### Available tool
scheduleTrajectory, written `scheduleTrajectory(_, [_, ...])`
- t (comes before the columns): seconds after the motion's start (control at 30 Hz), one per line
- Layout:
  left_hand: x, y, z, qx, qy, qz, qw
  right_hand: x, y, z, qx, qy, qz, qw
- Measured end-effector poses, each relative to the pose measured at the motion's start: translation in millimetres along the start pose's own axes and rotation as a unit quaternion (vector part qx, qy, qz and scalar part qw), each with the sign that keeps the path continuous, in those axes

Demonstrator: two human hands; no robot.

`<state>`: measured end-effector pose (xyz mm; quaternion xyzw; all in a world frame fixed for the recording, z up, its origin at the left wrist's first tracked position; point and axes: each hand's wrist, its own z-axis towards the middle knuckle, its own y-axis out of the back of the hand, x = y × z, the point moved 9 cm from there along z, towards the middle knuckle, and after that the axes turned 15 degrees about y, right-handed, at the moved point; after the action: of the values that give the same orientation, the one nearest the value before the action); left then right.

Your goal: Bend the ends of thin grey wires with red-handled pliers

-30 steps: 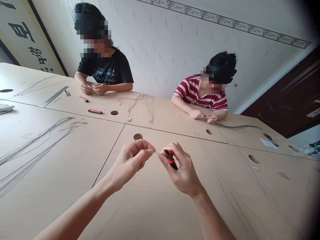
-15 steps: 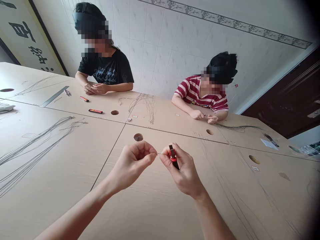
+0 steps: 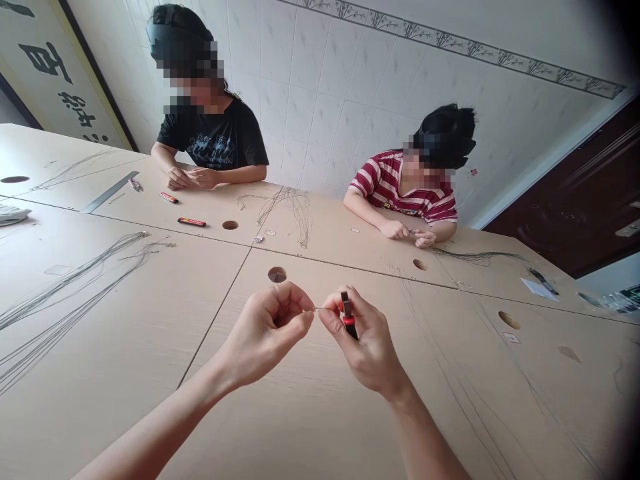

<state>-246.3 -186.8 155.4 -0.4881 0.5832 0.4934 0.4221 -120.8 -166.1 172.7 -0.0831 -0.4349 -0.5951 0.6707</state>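
Left hand [image 3: 267,330] and right hand [image 3: 363,337], holding red-black tool [image 3: 347,315], pinch thin wire [image 3: 317,309]; loose fingers could let it slip

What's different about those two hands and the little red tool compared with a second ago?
The red and black tool in the right hand has turned from slanted to nearly upright, and that hand's fingertips have closed in on the thin wire. The left hand has shifted slightly and keeps pinching the wire's other end. The wire bundles on the table and both seated people are much as before.
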Motion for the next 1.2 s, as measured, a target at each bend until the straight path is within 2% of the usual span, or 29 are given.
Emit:
scheduleTrajectory(0.3, [0, 6.3, -1, -0.039, -0.027, 0.004, 0.999, 9, 4, 1, 0.002, 0.063, -0.028, 0.998])
scheduleTrajectory(0.73, [-1, 9.2, -4, -0.056, -0.043, 0.011, 0.997, 12, 1, 1, 0.020, 0.082, -0.046, 0.995])
scheduleTrajectory(0.87, [3, 6.5, -2, -0.042, -0.032, 0.015, 0.998, 13, 2, 2, 0.014, 0.076, -0.036, 0.996])
scheduleTrajectory(1.07, [1, 1.4, -1, -0.020, -0.029, 0.012, 0.999, 5, 5, 2, -0.012, 0.029, 0.003, 1.000])
scheduleTrajectory(1.2, [-6, 2.3, -4, -0.045, -0.073, 0.029, 0.996, 0, 3, 0, -0.020, -0.001, 0.042, 0.999])
